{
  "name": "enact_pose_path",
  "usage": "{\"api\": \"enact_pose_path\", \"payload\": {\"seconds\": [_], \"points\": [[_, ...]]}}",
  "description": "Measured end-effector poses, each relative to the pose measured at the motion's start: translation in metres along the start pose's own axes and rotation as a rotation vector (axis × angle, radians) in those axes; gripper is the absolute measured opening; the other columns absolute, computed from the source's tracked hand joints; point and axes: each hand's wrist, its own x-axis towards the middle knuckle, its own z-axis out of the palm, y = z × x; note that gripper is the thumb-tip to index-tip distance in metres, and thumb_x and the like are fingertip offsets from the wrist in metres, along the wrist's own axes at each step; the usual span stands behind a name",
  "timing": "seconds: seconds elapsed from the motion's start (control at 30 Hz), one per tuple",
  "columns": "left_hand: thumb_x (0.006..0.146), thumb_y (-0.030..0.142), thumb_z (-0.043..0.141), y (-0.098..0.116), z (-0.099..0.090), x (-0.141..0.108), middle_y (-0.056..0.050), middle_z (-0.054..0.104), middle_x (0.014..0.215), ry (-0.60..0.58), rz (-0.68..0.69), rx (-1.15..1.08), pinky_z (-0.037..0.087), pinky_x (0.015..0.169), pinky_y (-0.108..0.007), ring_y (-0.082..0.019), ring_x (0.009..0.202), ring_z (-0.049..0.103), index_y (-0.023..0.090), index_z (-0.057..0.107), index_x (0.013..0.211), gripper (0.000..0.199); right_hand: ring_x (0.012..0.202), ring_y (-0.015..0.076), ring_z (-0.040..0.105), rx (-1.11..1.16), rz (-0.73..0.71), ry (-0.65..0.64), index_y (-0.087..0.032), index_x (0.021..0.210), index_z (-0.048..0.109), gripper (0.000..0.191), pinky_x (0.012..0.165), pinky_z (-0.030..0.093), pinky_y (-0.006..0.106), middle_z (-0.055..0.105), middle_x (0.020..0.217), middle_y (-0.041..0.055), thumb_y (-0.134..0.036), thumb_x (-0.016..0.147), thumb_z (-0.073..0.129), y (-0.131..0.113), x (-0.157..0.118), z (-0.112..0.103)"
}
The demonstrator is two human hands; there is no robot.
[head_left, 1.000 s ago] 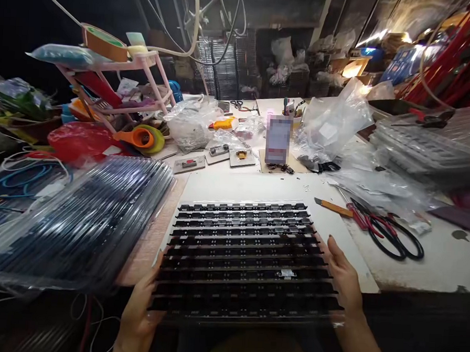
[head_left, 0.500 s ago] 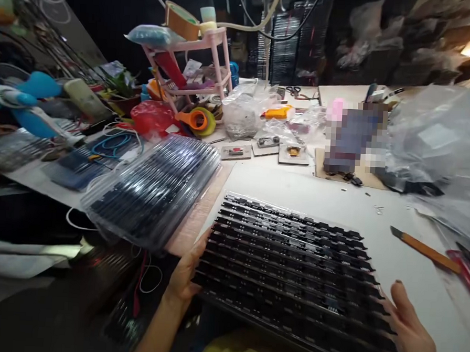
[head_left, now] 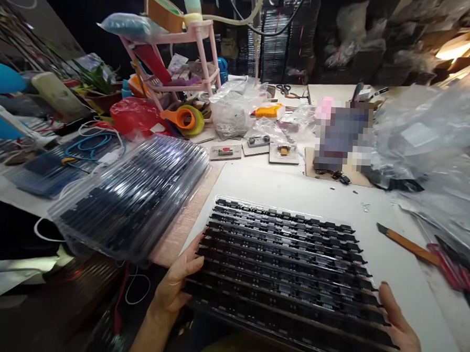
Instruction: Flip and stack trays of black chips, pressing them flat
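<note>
Between both hands is a clear plastic tray filled with rows of small black parts with pin contacts. My left hand grips its left edge, thumb on top and fingers partly hidden beneath. At the right edge, my right hand holds the tray with the thumb raised along the side; its fingers are mostly hidden under it. The tray tilts toward me, over the front of a white board on the bench. Left of it lies a stack of similar filled plastic trays.
A utility knife and red-handled tool lie at right. Large clear plastic bags crowd the right side. Small parts on square pads sit behind the board. A pink shelf, tape rolls and blue fan stand at left.
My view has turned slightly right, so the bench things sit further left in the picture. My left thumb now lies over the tray's edge. Both hands still hold the tray.
</note>
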Motion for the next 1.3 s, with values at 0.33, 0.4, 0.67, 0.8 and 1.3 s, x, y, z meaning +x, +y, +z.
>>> {"api": "enact_pose_path", "payload": {"seconds": [0.33,0.4,0.67,0.8,1.3], "points": [[0.078,0.015,0.062,0.007,0.006,0.0,-0.005,0.063,0.121,0.23,-0.047,0.049,0.043,0.101,-0.04,-0.029,0.113,0.057,0.03,0.034,0.142,0.071,0.097,0.0195,0.066,0.209,-0.018,-0.022,-0.025,0.107,0.068,0.027,0.093,0.05,0.038,0.071,0.1,0.004,-0.021,0.09,0.047,0.014,-0.007,0.046],[0.076,0.013,0.063,0.009,0.003,0.0,-0.005,0.064,0.12,0.258,-0.052,0.067,0.046,0.098,-0.039,-0.029,0.112,0.058,0.03,0.037,0.141,0.071,0.097,0.0189,0.065,0.198,-0.061,-0.003,-0.026,0.111,0.066,0.028,0.093,0.05,0.037,0.071,0.1,0.0027,-0.022,0.09,0.049,0.016,-0.006,0.05],[0.078,0.006,0.057,0.013,-0.016,0.0,0.003,0.068,0.112,0.326,-0.065,0.023,0.054,0.086,-0.032,-0.024,0.103,0.063,0.038,0.042,0.136,0.068,0.103,0.018,0.063,0.172,-0.025,-0.017,-0.027,0.119,0.062,0.029,0.098,0.045,0.035,0.068,0.109,0.0002,-0.027,0.093,0.048,0.013,-0.006,0.063],[0.079,0.004,0.052,0.013,-0.01,0.0,0.002,0.069,0.11,0.277,-0.065,0.015,0.053,0.088,-0.033,-0.023,0.103,0.063,0.037,0.04,0.137,0.068,0.11,0.0162,0.058,0.22,-0.082,0.016,-0.027,0.123,0.058,0.032,0.102,0.042,0.035,0.063,0.12,-0.0006,-0.024,0.096,0.042,0.015,-0.004,0.061],[0.076,0.009,0.063,0.008,0.024,-0.001,-0.007,0.067,0.115,0.206,0.013,0.098,0.048,0.095,-0.04,-0.026,0.1,0.065,0.026,0.042,0.138,0.067,0.102,0.0246,0.063,0.103,-0.036,-0.046,-0.023,0.105,0.07,0.026,0.1,0.042,0.048,0.072,0.097,0.0057,-0.032,0.089,0.05,0.011,-0.007,0.047]]}}
